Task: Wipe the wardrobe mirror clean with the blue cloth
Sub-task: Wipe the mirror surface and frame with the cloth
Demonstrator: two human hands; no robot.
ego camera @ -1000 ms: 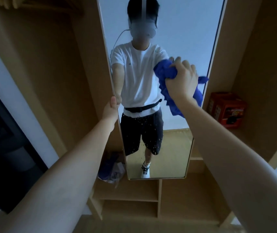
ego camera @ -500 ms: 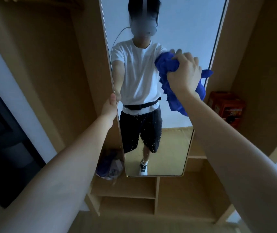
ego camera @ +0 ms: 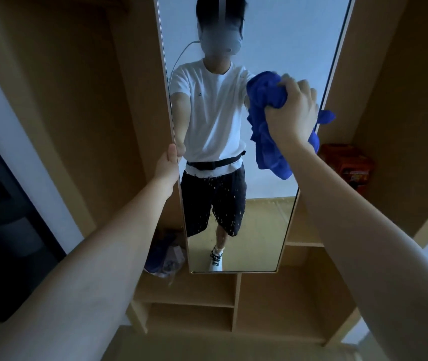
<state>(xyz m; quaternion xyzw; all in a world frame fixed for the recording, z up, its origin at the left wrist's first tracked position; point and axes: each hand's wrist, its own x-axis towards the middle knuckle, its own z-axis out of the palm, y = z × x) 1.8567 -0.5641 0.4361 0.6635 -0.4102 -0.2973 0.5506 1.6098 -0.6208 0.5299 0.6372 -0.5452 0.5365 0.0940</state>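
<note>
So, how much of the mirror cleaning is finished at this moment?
Done: the upper glass of the mirror looks free of droplets. In hand: the right hand grips the bunched blue cloth against the glass near its right edge, while the left hand holds the left edge. Left: water droplets speckle the lower half.

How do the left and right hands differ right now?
The left hand grips the mirror's left edge, thumb on the glass; the right hand grips the bunched blue cloth against the glass. The left hand sits lower at the frame; the right sits higher, near the right edge. Both arms reach forward, and both hands touch the mirror or something on it.
</note>
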